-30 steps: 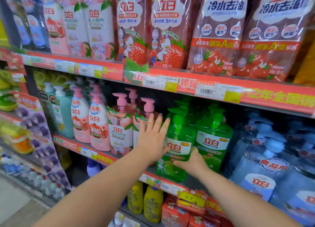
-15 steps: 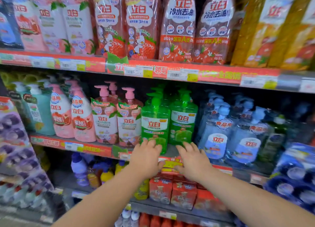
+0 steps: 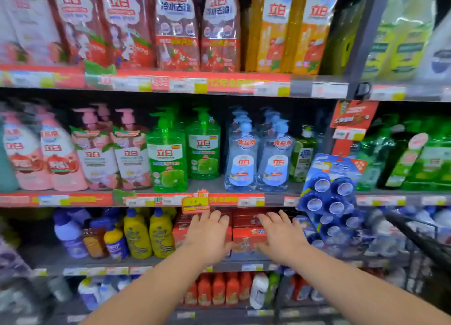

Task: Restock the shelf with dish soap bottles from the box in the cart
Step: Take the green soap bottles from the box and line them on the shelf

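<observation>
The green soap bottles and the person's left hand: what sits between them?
In the head view, only the red shelf edge strip and its yellow price tag; the left hand hangs below the green bottles.

Single head-worn wide-angle view, facing the store shelf [image 3: 219,200] straight on and tilting slightly downward, standing close, about arm's reach. The green dish soap bottles [image 3: 183,151] are sitting just left of frame centre; tiers above and below them are bending outward toward the blurred edges.

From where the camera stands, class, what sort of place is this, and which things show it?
Most likely a supermarket cleaning-products aisle. Price strips run along the shelf edges, rows of identical green bottles stand facing out, and a yellow price tag hangs from the shelf.
</observation>
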The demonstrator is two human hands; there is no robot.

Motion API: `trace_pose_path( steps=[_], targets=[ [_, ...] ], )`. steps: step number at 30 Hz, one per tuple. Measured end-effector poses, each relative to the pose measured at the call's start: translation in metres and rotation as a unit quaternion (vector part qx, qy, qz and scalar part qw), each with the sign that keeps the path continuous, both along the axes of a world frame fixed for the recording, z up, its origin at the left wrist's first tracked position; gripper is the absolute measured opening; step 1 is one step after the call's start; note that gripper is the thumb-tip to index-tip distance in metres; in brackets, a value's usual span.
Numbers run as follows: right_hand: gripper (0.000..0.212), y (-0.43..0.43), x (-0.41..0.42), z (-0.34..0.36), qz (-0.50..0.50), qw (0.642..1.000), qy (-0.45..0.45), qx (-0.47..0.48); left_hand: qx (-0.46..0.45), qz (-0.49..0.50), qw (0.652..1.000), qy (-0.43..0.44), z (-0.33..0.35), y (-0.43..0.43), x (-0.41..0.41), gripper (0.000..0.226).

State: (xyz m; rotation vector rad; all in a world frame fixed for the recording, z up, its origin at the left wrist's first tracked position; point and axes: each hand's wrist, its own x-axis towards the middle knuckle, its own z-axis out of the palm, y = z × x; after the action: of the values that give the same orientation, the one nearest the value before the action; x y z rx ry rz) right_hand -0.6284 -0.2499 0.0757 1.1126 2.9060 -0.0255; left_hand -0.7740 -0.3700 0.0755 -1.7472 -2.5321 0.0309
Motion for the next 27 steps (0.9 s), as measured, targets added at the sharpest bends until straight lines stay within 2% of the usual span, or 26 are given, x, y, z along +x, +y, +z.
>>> trace_pose_path(
  steps=[4, 8, 16, 21, 27],
  targets=[
    [0.074, 0.004, 0.101, -0.002, -0.056, 0.998, 0.014, 0.011, 0.015, -0.037, 0.999, -0.023, -0.008, 0.024, 0.079, 0.064],
    [0.074, -0.001, 0.237, -0.008, -0.138, 0.99, -0.003, 0.002, 0.009, -0.113, 0.992, -0.049, -0.016, 0.051, 0.201, 0.057],
    [0.071, -0.034, 0.476, -0.003, -0.3, 0.954, -0.011, 0.01, 0.006, -0.295, 0.952, -0.08, -0.009, 0.081, 0.448, 0.053],
    [0.073, -0.047, 0.565, -0.007, -0.365, 0.931, -0.009, -0.002, 0.004, -0.354, 0.932, -0.079, -0.007, 0.093, 0.541, 0.054],
    [0.071, -0.038, 0.624, -0.019, -0.407, 0.913, 0.017, -0.012, -0.01, -0.408, 0.911, -0.058, -0.016, 0.12, 0.607, 0.055]
  ],
)
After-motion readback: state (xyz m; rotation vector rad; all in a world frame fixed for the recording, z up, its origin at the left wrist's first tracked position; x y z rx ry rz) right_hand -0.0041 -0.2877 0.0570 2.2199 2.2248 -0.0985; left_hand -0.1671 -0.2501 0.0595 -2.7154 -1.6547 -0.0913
